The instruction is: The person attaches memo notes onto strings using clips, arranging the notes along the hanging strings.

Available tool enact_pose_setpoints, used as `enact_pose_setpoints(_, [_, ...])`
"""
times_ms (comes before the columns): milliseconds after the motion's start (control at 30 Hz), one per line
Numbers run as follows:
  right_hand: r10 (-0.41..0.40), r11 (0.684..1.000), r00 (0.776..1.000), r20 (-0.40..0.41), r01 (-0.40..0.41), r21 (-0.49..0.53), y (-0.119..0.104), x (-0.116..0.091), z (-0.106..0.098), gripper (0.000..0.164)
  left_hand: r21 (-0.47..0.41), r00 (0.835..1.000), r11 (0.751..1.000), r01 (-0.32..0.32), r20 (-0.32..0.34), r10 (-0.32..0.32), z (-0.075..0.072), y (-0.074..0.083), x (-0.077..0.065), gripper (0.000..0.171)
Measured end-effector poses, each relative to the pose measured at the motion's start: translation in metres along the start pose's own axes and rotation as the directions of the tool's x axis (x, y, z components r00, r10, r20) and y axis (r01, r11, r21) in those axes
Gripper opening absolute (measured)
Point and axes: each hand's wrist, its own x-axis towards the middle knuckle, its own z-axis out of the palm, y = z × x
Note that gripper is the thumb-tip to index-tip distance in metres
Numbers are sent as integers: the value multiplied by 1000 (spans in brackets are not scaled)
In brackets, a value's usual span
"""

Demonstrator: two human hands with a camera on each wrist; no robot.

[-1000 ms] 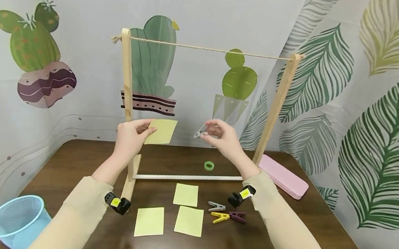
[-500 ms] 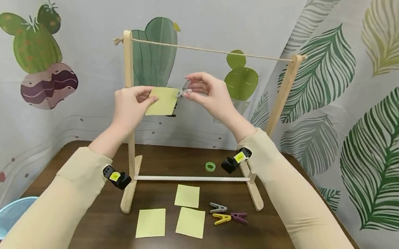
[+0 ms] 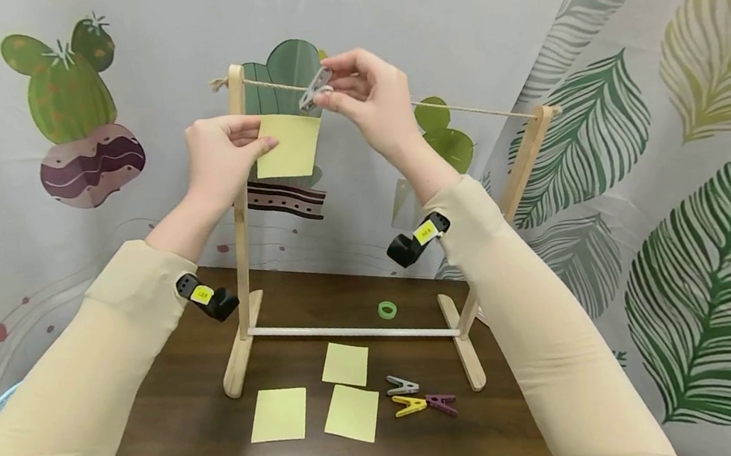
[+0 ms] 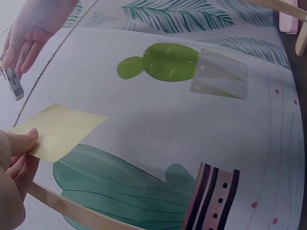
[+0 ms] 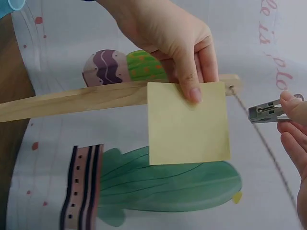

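Yellow note point(image 3: 289, 148): just below the rope point(image 3: 275, 85).
Left grip point(image 3: 215, 157): pinches the note's side, presumably leaving its top edge free.
Right grip point(image 3: 379, 98): pinches grey clip point(image 3: 316, 89) handles at the rope, contact unclear.

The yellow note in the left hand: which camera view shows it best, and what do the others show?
The right wrist view: the yellow note faces the camera, with the left hand overlapping only its upper edge. The head view shows it smaller; the left wrist view, slanted and partly covered.
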Motion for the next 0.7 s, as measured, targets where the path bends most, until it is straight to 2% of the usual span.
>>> enact_pose_setpoints(133, [27,999,999,-25,-27,-28,-8,16,1,33,-17,999,999,37,-1,-37,-4,7,6,35])
enact_pose_setpoints(333, [80,987,996,-38,-84,-135,-10,34,3,34,-33,997,996,82,-6,-83,-8,15,13,35])
enact_pose_setpoints(700, [121,953,991,-57,-132,-272,-15,42,4,26,-26,993,993,119,-20,-120,-10,23,14,34])
